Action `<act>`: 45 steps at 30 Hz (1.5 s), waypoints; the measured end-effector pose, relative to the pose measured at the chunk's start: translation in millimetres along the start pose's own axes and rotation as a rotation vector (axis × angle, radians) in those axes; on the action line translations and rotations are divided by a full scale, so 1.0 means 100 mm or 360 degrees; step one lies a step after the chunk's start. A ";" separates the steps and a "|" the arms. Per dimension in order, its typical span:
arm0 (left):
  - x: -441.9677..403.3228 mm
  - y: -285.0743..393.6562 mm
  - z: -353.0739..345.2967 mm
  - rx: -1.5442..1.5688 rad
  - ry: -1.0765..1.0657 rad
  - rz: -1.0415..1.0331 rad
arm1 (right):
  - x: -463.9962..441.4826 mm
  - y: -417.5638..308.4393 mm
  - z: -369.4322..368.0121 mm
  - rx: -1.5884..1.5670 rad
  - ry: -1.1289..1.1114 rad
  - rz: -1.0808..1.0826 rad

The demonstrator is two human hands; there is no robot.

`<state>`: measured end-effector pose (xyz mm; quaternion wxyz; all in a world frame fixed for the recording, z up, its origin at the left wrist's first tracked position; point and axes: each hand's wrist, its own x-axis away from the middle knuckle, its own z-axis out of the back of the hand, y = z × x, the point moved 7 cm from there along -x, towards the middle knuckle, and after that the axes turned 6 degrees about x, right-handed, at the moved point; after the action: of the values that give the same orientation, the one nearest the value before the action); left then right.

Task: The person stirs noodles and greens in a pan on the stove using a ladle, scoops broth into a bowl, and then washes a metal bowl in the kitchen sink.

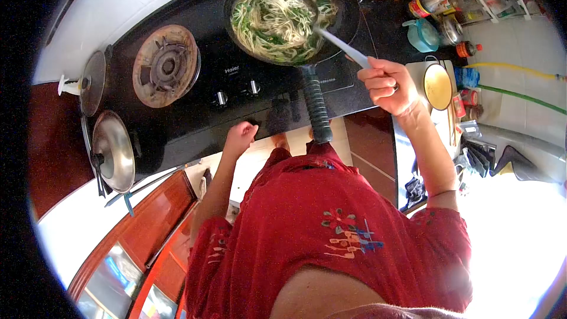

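A dark wok sits on the black stove, its ribbed black handle pointing towards me. Pale noodles mixed with green vegetables lie inside it. My right hand is closed round the light grey handle of a spatula, whose far end is down in the noodles at the wok's right side. Left of the wok handle, near the stove's front edge, my left hand hovers with its fingers curled and nothing visible in them.
An unused burner lies left of the wok, with two lids beyond it at the far left. Control knobs line the front. Bottles, a teal container and a yellowish bowl stand on the right.
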<state>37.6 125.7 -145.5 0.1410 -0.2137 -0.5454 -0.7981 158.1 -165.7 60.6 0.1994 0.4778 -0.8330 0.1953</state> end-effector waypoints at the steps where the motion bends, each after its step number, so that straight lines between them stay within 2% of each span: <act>1: 0.08 -0.05 0.02 0.0056 -0.0014 0.0092 | 0.02 -0.03 -0.04 0.0053 -0.0014 0.0025; 5: 0.26 -0.16 0.11 0.0161 -0.0022 0.0177 | 0.14 -0.27 -0.20 0.0764 0.0237 0.0359; 10: 0.32 -0.13 0.06 0.0304 -0.0055 0.0111 | 0.13 -0.48 -0.32 0.1595 0.0648 0.0709; 13: 0.31 -0.16 0.03 0.0349 -0.0077 0.0105 | 0.11 -0.62 -0.17 0.2121 0.0893 0.0816; 16: 0.29 -0.22 0.01 0.0345 -0.0105 0.0101 | 0.06 -0.70 -0.08 0.3078 0.1199 0.1551; 17: 0.30 -0.25 0.01 0.0334 -0.0113 0.0113 | 0.06 -0.64 -0.02 0.2998 0.1252 0.1401; 20: 0.35 -0.24 0.02 0.0265 -0.0161 0.0136 | 0.00 -0.38 0.03 0.3175 0.1317 0.1376; 23: 0.38 -0.29 0.00 0.0223 -0.0253 0.0143 | -0.04 -0.08 0.12 0.3260 0.1420 0.0763; 27: 0.35 -0.40 -0.11 0.0142 -0.0470 0.0127 | 0.12 0.09 0.39 0.3107 0.1411 0.1079; 28: 0.33 -0.40 -0.16 0.0140 -0.0529 0.0122 | 0.21 0.15 0.41 0.3103 0.1445 0.1270; 32: 0.21 -0.26 -0.38 -0.0011 -0.0743 0.0071 | 0.61 0.40 0.83 0.2683 0.1707 0.1399; 33: 0.18 -0.14 -0.46 -0.0120 -0.0802 -0.0101 | 0.69 0.49 1.00 0.2574 0.1765 0.1422; 35: 0.19 0.20 -0.60 -0.0328 -0.0902 -0.0448 | 0.78 0.75 1.39 0.2517 0.1835 0.1234; 37: 0.24 0.46 -0.73 -0.0354 -0.0989 -0.0412 | 0.78 1.10 1.71 0.2672 0.1748 0.0540; 39: 0.29 0.55 -0.87 -0.0359 -0.1027 -0.0408 | 0.85 1.45 1.81 0.2905 0.1651 0.0333; 40: 0.28 0.50 -0.95 -0.0339 -0.1121 -0.0343 | 0.84 1.63 1.94 0.2862 0.1621 0.0230; 43: 0.44 0.57 -1.21 -0.0480 -0.1200 -0.0438 | 0.88 1.97 2.00 0.2835 0.1456 0.0069; 45: 0.56 0.50 -1.40 -0.0470 -0.1326 -0.0350 | 0.93 2.08 1.99 0.2816 0.1424 0.0082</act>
<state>-13.7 -22.3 -121.0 -0.2082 -0.4752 -0.4553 -0.7236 -95.8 -238.0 -86.7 0.0627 0.3186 -0.2453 0.9135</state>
